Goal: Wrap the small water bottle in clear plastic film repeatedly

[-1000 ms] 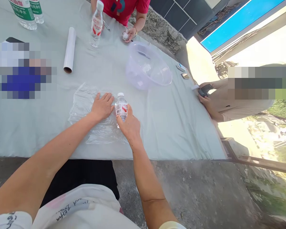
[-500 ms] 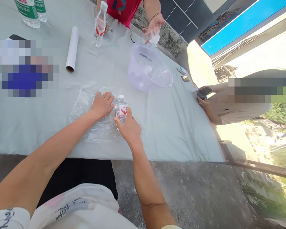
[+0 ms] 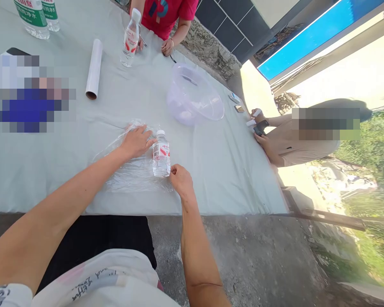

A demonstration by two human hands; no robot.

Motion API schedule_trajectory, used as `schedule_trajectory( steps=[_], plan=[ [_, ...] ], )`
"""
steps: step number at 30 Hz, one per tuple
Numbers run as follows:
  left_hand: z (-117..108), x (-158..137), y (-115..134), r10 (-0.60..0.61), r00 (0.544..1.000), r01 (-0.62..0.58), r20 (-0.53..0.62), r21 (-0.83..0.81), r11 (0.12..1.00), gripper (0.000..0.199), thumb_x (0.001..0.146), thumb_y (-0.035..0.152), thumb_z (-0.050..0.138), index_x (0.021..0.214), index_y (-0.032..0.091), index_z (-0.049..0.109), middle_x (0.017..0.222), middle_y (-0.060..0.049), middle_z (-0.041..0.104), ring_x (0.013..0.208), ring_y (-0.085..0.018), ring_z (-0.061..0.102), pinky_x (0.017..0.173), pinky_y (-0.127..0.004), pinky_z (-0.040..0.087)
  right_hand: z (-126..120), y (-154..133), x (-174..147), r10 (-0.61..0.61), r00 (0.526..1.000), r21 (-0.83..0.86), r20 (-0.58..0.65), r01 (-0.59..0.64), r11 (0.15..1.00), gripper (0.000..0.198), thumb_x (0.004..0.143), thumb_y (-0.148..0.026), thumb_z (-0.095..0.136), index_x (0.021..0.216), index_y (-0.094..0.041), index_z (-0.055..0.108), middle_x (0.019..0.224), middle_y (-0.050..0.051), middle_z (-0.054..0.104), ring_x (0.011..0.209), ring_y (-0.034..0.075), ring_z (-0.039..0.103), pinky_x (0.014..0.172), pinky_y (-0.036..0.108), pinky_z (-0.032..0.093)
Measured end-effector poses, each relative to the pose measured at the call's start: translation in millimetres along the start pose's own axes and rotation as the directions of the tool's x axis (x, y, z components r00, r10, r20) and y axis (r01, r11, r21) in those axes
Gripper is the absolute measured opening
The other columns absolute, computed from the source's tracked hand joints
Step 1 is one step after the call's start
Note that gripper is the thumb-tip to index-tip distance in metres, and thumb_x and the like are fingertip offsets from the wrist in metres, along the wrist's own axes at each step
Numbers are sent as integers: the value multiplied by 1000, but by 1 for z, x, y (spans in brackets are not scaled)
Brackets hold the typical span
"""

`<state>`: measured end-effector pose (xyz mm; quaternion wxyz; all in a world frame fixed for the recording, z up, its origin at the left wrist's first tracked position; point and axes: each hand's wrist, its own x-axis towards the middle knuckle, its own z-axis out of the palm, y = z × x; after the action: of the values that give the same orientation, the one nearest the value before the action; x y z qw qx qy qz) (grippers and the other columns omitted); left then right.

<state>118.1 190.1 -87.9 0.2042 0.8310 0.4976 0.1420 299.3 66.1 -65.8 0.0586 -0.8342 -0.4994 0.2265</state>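
- Clear plastic film lies crumpled on the pale cloth, under the left hand and reaching toward the right.
- Left hand: palm down on the film, fingers partly spread, thumb toward the small water bottle; it grips nothing that shows.
- Right hand: curled in, thumb and forefinger close together by the bottle's lower right side, near the film's edge; I cannot tell whether they pinch the film.
- Both hands are apart, with the capped bottle between them, neither wrapped around it.
- Beyond the right hand sits a see-through lilac basin, well clear of the fingers.
- Up and left of the left hand lies a white roll, its open end facing the hands.
- Beyond the left hand stands a taller bottle, near a co-worker in red, whose hands rest at the far table edge.
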Motion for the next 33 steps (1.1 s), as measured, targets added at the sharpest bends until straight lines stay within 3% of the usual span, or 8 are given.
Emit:
schedule_trajectory(
  steps=[3,8,11,17,22,25,29,33],
  plan=[
    [-2,3,2,-19,1000,19,-13,-16,1000,53,105,46,29,142,19,56,160,-15,41,147,-34,38,118,-57,29,3,2,-1,-53,997,43,-56,56,998,15,86,-31,48,75,-22,54,85,2,68,75,18,58,64,28,39],
    [-5,6,6,-27,999,28,34,-38,999,54,104,48,28,137,19,59,155,-19,46,142,-36,44,114,-58,33,9,3,-4,11,994,392,-106,31,919,17,86,-37,47,83,-22,54,71,-1,66,67,17,62,65,29,46],
    [-2,6,1,0,1000,1,17,-48,999,52,104,47,29,134,19,61,154,-20,47,146,-35,40,119,-61,24,13,-4,-14,-4,996,516,-90,50,855,30,92,-49,41,87,-23,54,71,-1,64,67,18,63,64,29,49],
    [2,5,-7,-10,1000,10,-3,-91,996,54,104,45,24,135,20,59,158,-15,44,154,-31,25,123,-57,13,26,-25,-45,1,964,324,-264,88,942,54,83,-62,60,115,-19,56,109,10,68,80,21,64,78,37,52],
    [-10,8,-5,-27,1000,24,-11,-201,979,59,102,53,21,116,19,67,123,-14,69,138,-31,48,115,-48,34,46,-35,-55,-161,880,218,-447,282,934,46,90,-44,59,128,-19,52,130,16,60,114,27,62,94,42,53],
    [-16,9,-7,-84,996,75,-35,-222,972,53,99,52,31,124,18,62,110,-11,73,123,-30,59,110,-46,38,58,-42,-63,-325,844,102,-426,402,910,40,96,-35,51,134,-22,52,138,16,57,131,26,54,106,43,49],
    [-18,6,-10,-68,994,49,-88,-210,976,46,100,45,30,120,21,63,120,-10,71,118,-29,62,108,-45,39,61,-44,-75,-426,820,73,-381,486,871,37,99,-36,44,134,-29,54,138,11,59,132,23,55,108,41,50],
    [-14,5,-12,-58,994,37,-92,-224,974,49,100,50,27,113,22,64,111,-10,72,113,-30,64,100,-43,44,33,-35,-65,-346,767,228,-540,529,817,36,98,-48,44,116,-26,65,122,11,69,108,24,67,87,40,58]
  ],
)
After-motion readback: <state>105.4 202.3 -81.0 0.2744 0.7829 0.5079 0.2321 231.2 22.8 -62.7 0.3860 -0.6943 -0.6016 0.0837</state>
